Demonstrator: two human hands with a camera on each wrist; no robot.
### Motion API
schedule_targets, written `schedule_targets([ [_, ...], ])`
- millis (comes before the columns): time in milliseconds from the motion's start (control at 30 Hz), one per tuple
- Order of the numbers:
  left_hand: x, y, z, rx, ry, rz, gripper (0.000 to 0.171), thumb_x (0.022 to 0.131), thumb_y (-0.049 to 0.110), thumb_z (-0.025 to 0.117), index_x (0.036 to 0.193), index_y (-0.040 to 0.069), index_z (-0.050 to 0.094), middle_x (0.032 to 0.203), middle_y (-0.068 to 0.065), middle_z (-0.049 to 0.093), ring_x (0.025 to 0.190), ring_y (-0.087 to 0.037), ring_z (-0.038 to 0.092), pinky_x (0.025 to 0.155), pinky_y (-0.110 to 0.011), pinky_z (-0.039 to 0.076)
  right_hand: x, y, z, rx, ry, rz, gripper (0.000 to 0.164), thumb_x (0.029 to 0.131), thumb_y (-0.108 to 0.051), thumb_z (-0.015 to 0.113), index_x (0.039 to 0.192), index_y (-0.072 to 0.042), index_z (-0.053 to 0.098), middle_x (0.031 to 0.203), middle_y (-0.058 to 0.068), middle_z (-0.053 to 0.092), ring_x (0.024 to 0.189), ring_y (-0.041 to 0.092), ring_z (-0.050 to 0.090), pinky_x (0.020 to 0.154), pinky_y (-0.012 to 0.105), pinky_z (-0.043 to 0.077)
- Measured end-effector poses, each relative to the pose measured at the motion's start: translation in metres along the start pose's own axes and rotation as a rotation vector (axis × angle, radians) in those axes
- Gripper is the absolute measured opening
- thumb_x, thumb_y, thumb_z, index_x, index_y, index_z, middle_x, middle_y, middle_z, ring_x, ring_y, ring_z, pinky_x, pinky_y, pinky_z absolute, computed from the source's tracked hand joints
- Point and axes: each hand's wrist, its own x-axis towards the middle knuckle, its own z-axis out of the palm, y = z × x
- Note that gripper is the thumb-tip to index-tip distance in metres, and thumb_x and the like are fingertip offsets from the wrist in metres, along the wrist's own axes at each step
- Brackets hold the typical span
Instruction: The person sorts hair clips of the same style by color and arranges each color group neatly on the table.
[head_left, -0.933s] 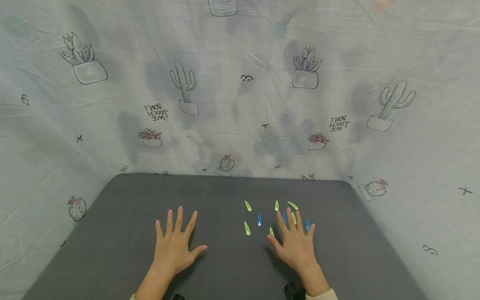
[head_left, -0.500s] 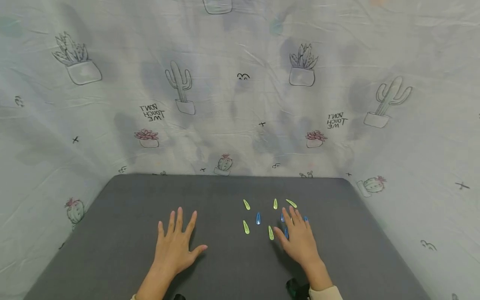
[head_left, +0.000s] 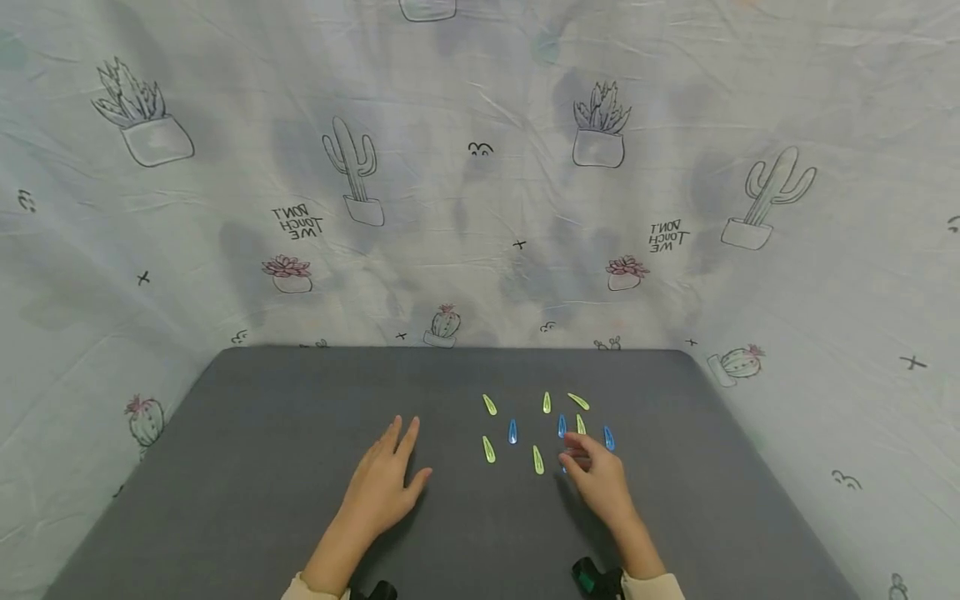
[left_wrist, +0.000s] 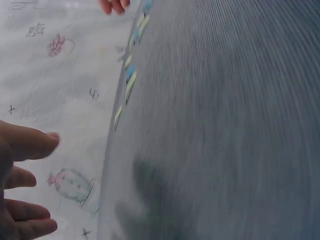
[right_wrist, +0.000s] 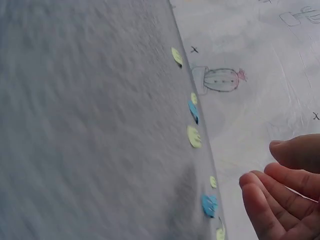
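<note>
Several yellow-green snap hair clips (head_left: 537,459) and several blue snap hair clips (head_left: 513,431) lie scattered, apart from one another, on the right half of a dark grey table. My right hand (head_left: 603,487) hovers just in front of them, its fingers bent and the thumb apart from them; nothing is between them in the right wrist view. That hand mostly covers one blue clip (head_left: 564,469). Left of the clips, my left hand (head_left: 378,487) is held above the table, holding nothing, its fingers extended and thumb out to the side.
The grey table (head_left: 247,467) reaches back to a pale curtain (head_left: 420,267) printed with cacti and mirrored lettering, which also rises on both sides. Dark wrist devices (head_left: 592,577) sit under the forearms, beside cream sleeves.
My left hand has shifted right and turned inward, its fingers closer together. The fingers of my right hand have gone from spread to bent. The clips still lie on the table; the view has shifted slightly.
</note>
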Motion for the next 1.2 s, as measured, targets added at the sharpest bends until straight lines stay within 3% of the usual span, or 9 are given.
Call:
schedule_targets([
  [167,0.008,0.018,0.018,-0.275,-0.017,-0.043,0.064,0.089,0.025,0.067,0.143,0.004,0.04,0.14,-0.022,0.045,0.122,-0.04,0.05,0.094,-0.054,0.043,-0.003,-0.002,0.01,0.064,-0.047,0.087,0.027,0.082,-0.004,0.071,0.108,0.001,0.067,0.101,0.011,0.07,0.086,0.023,0.069,0.07,0.025,0.054],
  [300,0.017,0.031,0.037,-0.471,-0.007,-0.045,0.056,0.088,0.017,0.068,0.136,0.0,0.047,0.129,-0.019,0.055,0.11,-0.033,0.059,0.087,-0.044,0.049,-0.004,-0.004,0.016,0.097,-0.074,0.133,0.025,0.082,-0.002,0.071,0.106,0.001,0.068,0.097,0.012,0.071,0.086,0.023,0.069,0.07,0.024,0.053],
  [400,0.025,0.038,0.052,-0.592,-0.014,-0.059,0.049,0.087,0.013,0.068,0.131,-0.003,0.051,0.12,-0.019,0.059,0.103,-0.031,0.062,0.081,-0.038,0.052,-0.004,-0.005,0.017,0.112,-0.084,0.155,0.024,0.081,-0.001,0.071,0.105,0.001,0.068,0.096,0.012,0.071,0.086,0.024,0.069,0.07,0.024,0.052],
  [567,0.038,0.048,0.073,-0.74,-0.029,-0.158,0.043,0.085,0.009,0.068,0.123,-0.006,0.056,0.112,-0.021,0.062,0.099,-0.031,0.064,0.079,-0.033,0.053,-0.001,-0.006,0.021,0.113,-0.093,0.173,0.024,0.079,-0.001,0.072,0.103,0.002,0.068,0.095,0.013,0.071,0.087,0.025,0.068,0.071,0.024,0.053],
  [733,0.047,0.056,0.085,-0.75,0.039,-0.247,0.035,0.079,0.004,0.071,0.111,-0.007,0.063,0.097,-0.016,0.066,0.086,-0.025,0.066,0.073,-0.029,0.054,0.002,-0.008,0.024,0.091,-0.108,0.164,0.025,0.079,-0.001,0.072,0.103,0.004,0.067,0.094,0.015,0.07,0.086,0.025,0.067,0.071,0.027,0.054],
  [1000,0.057,0.069,0.087,-0.62,0.082,-0.336,0.029,0.075,0.006,0.076,0.1,-0.003,0.068,0.08,-0.006,0.064,0.071,-0.015,0.063,0.065,-0.028,0.05,0.006,-0.011,0.03,0.019,-0.109,0.174,0.025,0.078,-0.002,0.072,0.102,0.003,0.068,0.091,0.011,0.069,0.083,0.021,0.065,0.069,0.028,0.053],
  [1200,0.061,0.073,0.088,-0.548,0.106,-0.354,0.026,0.071,0.006,0.08,0.093,-0.002,0.068,0.073,-0.004,0.062,0.065,-0.012,0.06,0.06,-0.028,0.046,0.01,-0.008,0.037,-0.026,-0.084,0.184,0.023,0.075,-0.002,0.074,0.097,0.001,0.069,0.083,0.007,0.068,0.076,0.016,0.063,0.067,0.028,0.05],
])
